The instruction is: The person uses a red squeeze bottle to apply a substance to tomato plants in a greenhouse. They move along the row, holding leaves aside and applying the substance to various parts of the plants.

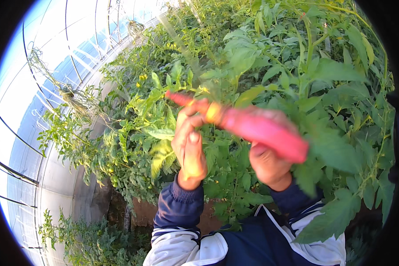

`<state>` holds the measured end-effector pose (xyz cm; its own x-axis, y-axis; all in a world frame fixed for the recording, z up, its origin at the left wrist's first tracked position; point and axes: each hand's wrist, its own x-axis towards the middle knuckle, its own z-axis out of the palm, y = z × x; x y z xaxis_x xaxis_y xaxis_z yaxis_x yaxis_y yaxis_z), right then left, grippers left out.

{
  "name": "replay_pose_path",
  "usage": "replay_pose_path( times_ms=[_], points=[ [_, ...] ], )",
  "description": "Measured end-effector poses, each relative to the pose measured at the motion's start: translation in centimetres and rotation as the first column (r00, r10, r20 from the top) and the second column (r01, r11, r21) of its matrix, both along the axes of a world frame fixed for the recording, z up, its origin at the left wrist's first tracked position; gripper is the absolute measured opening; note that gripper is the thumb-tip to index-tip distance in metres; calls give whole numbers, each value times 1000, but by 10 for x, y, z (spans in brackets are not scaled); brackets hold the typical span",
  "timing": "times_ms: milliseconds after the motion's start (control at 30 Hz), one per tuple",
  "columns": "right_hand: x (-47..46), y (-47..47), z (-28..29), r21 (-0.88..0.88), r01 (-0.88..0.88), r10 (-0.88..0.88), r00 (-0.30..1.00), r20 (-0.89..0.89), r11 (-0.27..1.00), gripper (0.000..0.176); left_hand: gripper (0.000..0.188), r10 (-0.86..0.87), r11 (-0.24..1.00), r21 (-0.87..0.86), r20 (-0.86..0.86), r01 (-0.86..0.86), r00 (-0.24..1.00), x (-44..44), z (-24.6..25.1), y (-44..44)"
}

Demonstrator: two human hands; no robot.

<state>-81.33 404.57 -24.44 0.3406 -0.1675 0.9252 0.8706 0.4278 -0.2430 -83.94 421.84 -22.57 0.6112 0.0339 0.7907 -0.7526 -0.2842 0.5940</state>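
In my right hand [271,163] is a blurred tool with a pink-red body [266,133]; its exact kind cannot be told. A yellow band circles its neck, and a narrower dark red tip points to the upper left. My left hand [189,146] is raised at the tip end, its fingers bent around or just behind the neck; whether they grip it is unclear. Leafy tomato plants [229,176] surround both hands, and a small yellow flower [203,89] shows just above the tool's tip.
Dense tomato foliage [335,79] fills the right and back. Green tomatoes [114,179] hang at the lower left. Bundled twine [68,93] hangs near the curved greenhouse film wall [53,186] with its dark ribs. Large leaves [332,212] overlap my right sleeve.
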Motion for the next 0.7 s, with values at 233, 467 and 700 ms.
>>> replay_pose_path(
  times_ms=[233,467,700],
  points=[
    [7,25,-15,-104,310,-265,912,314,945,42,68,-105,965,-254,-161,62,981,-37,-7,-2],
    [17,51,-28,-54,190,-195,974,-113,980,32,58,-35,853,-516,95,79,995,-37,-16,14],
    [55,53,6,-170,-2,-118,710,-694,985,31,56,42,807,-590,7,-30,999,-40,-24,20]
  ],
)
